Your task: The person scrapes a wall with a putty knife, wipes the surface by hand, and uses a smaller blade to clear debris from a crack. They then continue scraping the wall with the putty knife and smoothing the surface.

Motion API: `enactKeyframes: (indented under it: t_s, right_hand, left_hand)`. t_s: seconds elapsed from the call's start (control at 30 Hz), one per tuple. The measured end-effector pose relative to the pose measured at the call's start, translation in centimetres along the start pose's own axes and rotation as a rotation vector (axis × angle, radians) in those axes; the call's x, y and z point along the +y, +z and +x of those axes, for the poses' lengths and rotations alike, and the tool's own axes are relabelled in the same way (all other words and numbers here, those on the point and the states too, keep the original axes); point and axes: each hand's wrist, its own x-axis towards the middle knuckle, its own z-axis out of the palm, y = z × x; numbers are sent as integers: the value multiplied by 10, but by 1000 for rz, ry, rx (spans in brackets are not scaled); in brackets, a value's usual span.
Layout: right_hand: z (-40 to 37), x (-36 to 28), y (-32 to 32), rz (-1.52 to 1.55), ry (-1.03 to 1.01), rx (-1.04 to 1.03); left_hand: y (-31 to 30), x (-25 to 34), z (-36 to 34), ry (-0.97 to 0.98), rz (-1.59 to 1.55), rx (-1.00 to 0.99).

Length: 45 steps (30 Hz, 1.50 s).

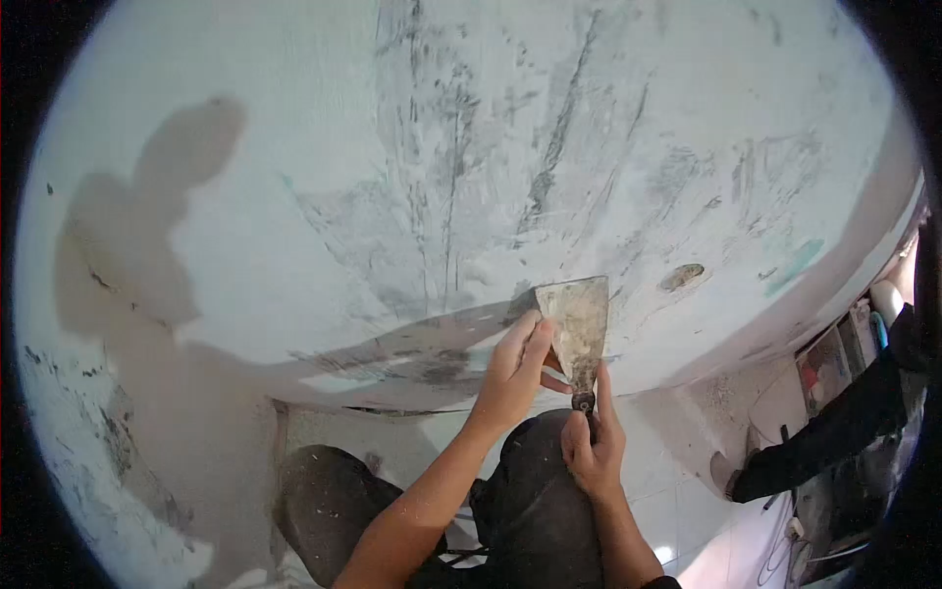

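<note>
A wide putty knife (pixel 579 324) with a plaster-smeared metal blade is pressed against a white wall (pixel 324 147) marked with grey scrape streaks. My right hand (pixel 592 447) is closed around its dark handle below the blade. My left hand (pixel 515 373) reaches up beside it, with fingers and thumb pinching the blade's lower left edge. Both forearms rise from the bottom of the view, above my dark-trousered knees (pixel 334 491).
The wall's lower part is rough and patchy, with a shadow of a person at the left. Another person's dark-clothed leg and shoe (pixel 785 461) stand on the tiled floor at the right. Cables and clutter lie at the lower right.
</note>
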Motion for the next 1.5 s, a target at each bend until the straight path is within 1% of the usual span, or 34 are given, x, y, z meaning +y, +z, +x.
enactKeyframes:
  t_s: [0.03,0.07,0.1,0.17,0.23,0.33,0.4,0.47,0.53,0.6,0.63,0.7,0.73,0.77,0.83,0.9,0.97,1.03,1.1,1.13,1.27,1.33,1.47,1.5]
  right_hand:
    - [3,-2,0,-47,-49,-9]
    - [7,-3,0,-99,-105,-25]
    - [8,-4,0,-100,-109,-28]
    - [4,-5,-2,-33,-47,-35]
    - [7,-3,1,-21,-106,-27]
    - [1,-2,-2,-52,-21,10]
    - [3,-11,-7,-21,100,-63]
    - [8,-16,-7,-66,84,-62]
    - [1,-7,-8,-118,92,-63]
    - [3,9,-9,-118,-18,-54]
    - [8,6,-7,-114,-24,-53]
    - [16,-5,-3,-57,9,-50]
    - [19,-20,-2,83,236,-84]
    - [13,-14,-2,86,242,-80]
    - [7,-2,-5,-153,-8,-69]
    - [8,-3,-7,-161,-13,-92]
    - [9,-10,-6,-124,34,-75]
    - [0,-22,-6,-160,88,-91]
    - [-1,-22,-3,61,129,-48]
    - [4,-14,0,10,43,-33]
    - [1,-10,1,54,50,-29]
    - [4,-15,2,139,91,-27]
    - [3,-21,3,135,85,-24]
    - [6,-24,2,55,42,-20]
  left_hand:
    - [1,0,1,-25,-13,9]
    - [-6,-4,3,21,76,-31]
    - [-7,-7,3,24,75,-29]
    - [-4,-8,0,2,29,0]
    - [-5,-4,4,16,50,-9]
    - [-2,-6,0,36,73,-19]
    - [-1,-3,0,13,81,25]
    - [-1,0,4,20,64,11]
    - [-1,-6,-3,4,37,1]
    - [1,-2,-3,12,78,31]
    - [1,2,1,18,82,31]
    - [-1,3,6,103,126,31]
    - [0,10,9,118,132,36]
    - [-1,5,4,111,133,34]
    - [-4,-5,-4,14,100,83]
    - [-8,-12,-4,34,75,57]
    - [-7,-10,-1,56,68,57]
    - [-2,-11,-8,55,44,70]
    - [1,-5,-4,21,33,41]
    - [-3,-5,-1,36,41,17]
    - [-2,-12,-1,27,-6,50]
    - [-2,-14,2,92,6,44]
    - [0,-12,0,90,4,44]
    - [1,-8,1,96,35,35]
